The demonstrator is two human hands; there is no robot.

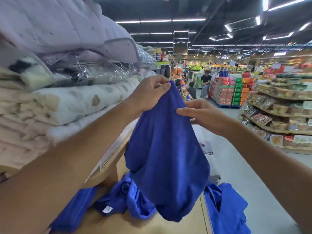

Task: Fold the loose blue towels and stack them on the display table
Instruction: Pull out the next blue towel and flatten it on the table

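Note:
A loose blue towel (167, 157) hangs in the air in front of me, bunched and drooping. My left hand (150, 93) pinches its top corner between thumb and fingers. My right hand (202, 114) holds the towel's right edge lower down, fingers extended along the cloth and thumb behind it. Below, several more crumpled blue towels (128, 201) lie on the tan display table (152, 223), one with a white label showing. Another blue towel (226, 208) drapes over the table's right edge.
Stacked quilts and bagged bedding (64, 92) rise on a shelf at left, close to my left arm. A shop aisle runs ahead, with two people (205, 85) far off, stacked boxes (228, 92) and packed food shelves (278, 114) at right.

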